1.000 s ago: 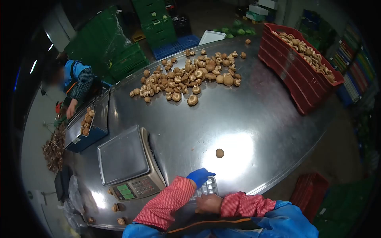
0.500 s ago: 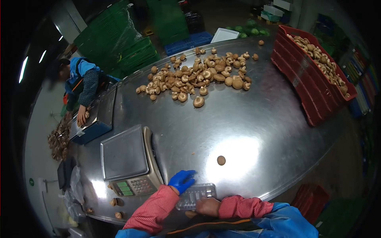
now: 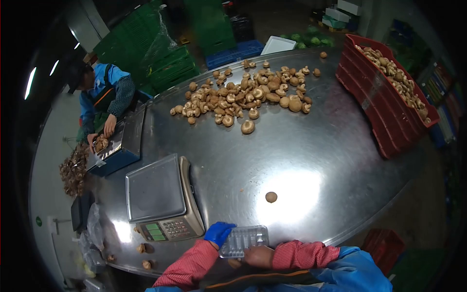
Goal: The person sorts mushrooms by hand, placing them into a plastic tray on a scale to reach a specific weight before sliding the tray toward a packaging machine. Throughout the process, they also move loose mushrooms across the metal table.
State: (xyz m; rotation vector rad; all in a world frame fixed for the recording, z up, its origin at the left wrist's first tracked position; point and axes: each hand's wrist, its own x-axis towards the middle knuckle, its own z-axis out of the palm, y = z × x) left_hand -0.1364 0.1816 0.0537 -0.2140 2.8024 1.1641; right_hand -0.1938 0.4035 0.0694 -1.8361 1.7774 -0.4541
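A clear plastic tray (image 3: 249, 236) with a ribbed bottom lies at the near edge of the steel table, with no mushrooms in it. My left hand (image 3: 220, 234), in a blue glove, grips its left side. My bare right hand (image 3: 259, 256) is closed on the near right edge, its fingertips partly hidden. Just below the tray a mushroom (image 3: 234, 263) shows beside my right hand. One brown mushroom (image 3: 271, 197) rests cap up beyond the tray. To the left stands a weighing scale (image 3: 158, 190) with a bare metal pan.
A heap of mushrooms (image 3: 238, 97) covers the table's far side. At the right stands a red crate (image 3: 365, 92) full of mushrooms. Across at the left, a co-worker (image 3: 109, 92) handles mushrooms over a metal-topped box (image 3: 119, 153). Several loose mushrooms lie near the scale.
My left hand has drawn back from above the tray to its left side, and its fingers have closed there. The co-worker has straightened, both hands now at the mushrooms on the box.
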